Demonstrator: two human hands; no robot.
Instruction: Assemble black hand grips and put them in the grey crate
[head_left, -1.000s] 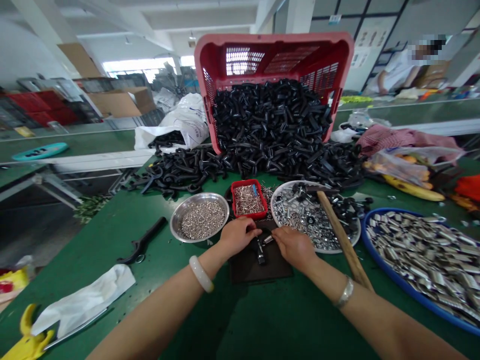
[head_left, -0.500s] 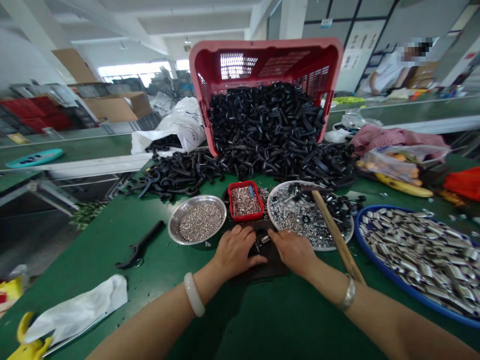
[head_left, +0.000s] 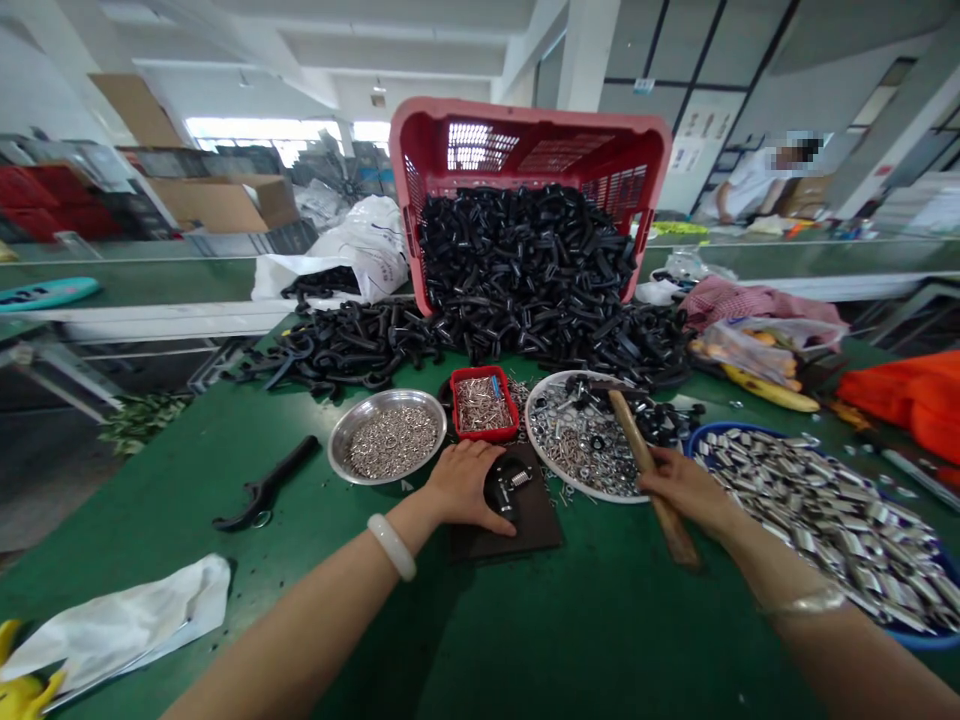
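On a dark flat plate (head_left: 541,515), my left hand (head_left: 461,485) holds a curved black plastic part (head_left: 504,492), thumb on the near side and fingers over the far side. A small ridged metal piece (head_left: 520,479) shows at the part's right. My right hand (head_left: 690,490) has its fingers closed around the wooden handle of a hammer (head_left: 632,430). The hammer's head rests over a white round tray (head_left: 534,440) of mixed metal hardware and black knobs. Beyond my left hand are a steel bowl (head_left: 337,468) of small metal bits and a red box (head_left: 486,435) of pins.
A tipped red basket (head_left: 529,120) spills black plastic parts (head_left: 525,260) across the back. At right lies a blue tray (head_left: 701,430) of metal pieces, near bananas (head_left: 772,388). A black handle-shaped part (head_left: 270,482) and white cloth (head_left: 142,610) are at left. A person (head_left: 742,190) stands far behind.
My right hand has left the black part and moved right to take hold of the hammer handle. My left hand stays on the black part. The view has shifted slightly.
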